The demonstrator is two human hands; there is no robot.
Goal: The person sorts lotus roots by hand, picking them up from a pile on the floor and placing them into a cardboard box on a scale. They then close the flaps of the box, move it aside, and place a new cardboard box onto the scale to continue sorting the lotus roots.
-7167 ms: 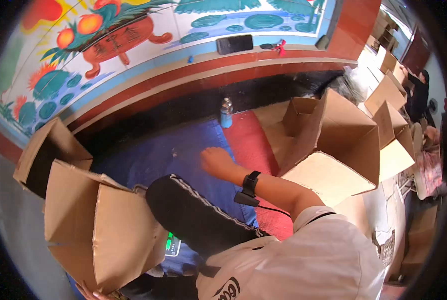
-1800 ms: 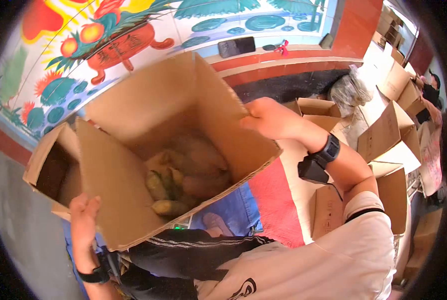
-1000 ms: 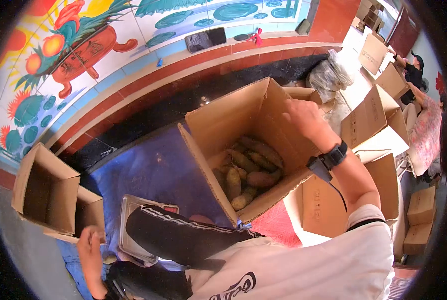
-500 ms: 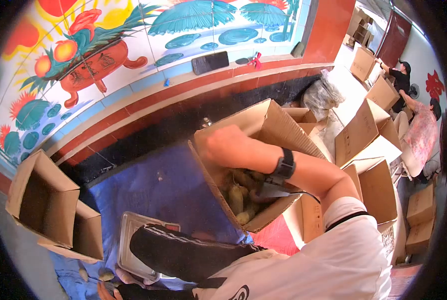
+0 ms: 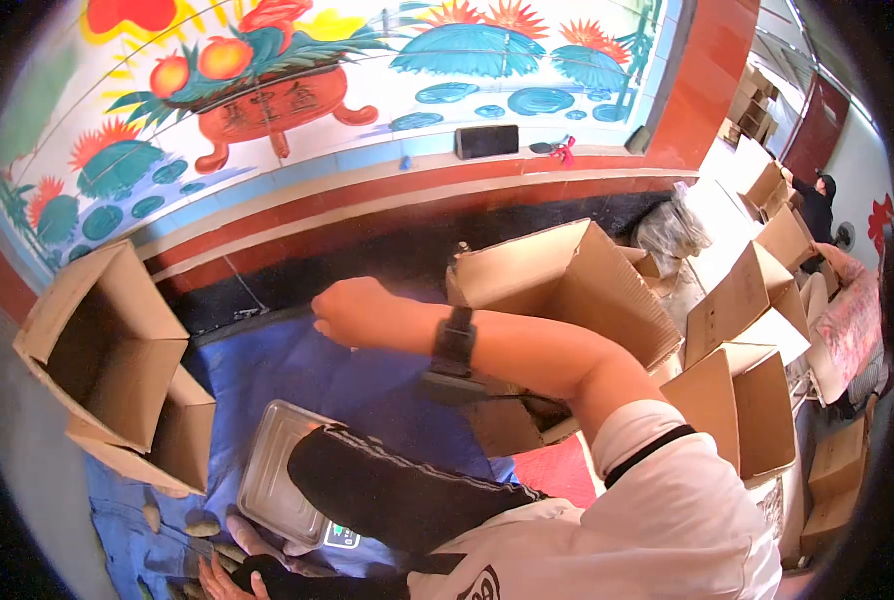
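My right hand [image 5: 359, 310], with a black band on the wrist, hovers over the blue sheet [image 5: 297, 365] to the left of a cardboard box [image 5: 527, 262]. Its fingers are curled closed, and I cannot see what they hold, if anything. Below the forearm, part of the box and its inside are covered. At the bottom left my left hand [image 5: 229, 580] lies low with its fingers apart, beside several long brownish and pinkish vegetables [image 5: 250, 535], perhaps sweet potatoes. Near my knee stands a scale with a shallow pan [image 5: 279, 470], partly hidden by my leg.
Open cardboard boxes [image 5: 107, 350] stand at the left, and others [image 5: 737, 400] at the right. A tiled wall with a ledge runs behind, with a phone [image 5: 487, 142] on the ledge. Plastic wrapping [image 5: 672, 232] lies by the wall. Two people [image 5: 817, 210] are at the far right.
My right hand has moved left, away from above the box, over the blue sheet. The vegetables inside the box no longer show. The view has shifted, and my left hand stays low.
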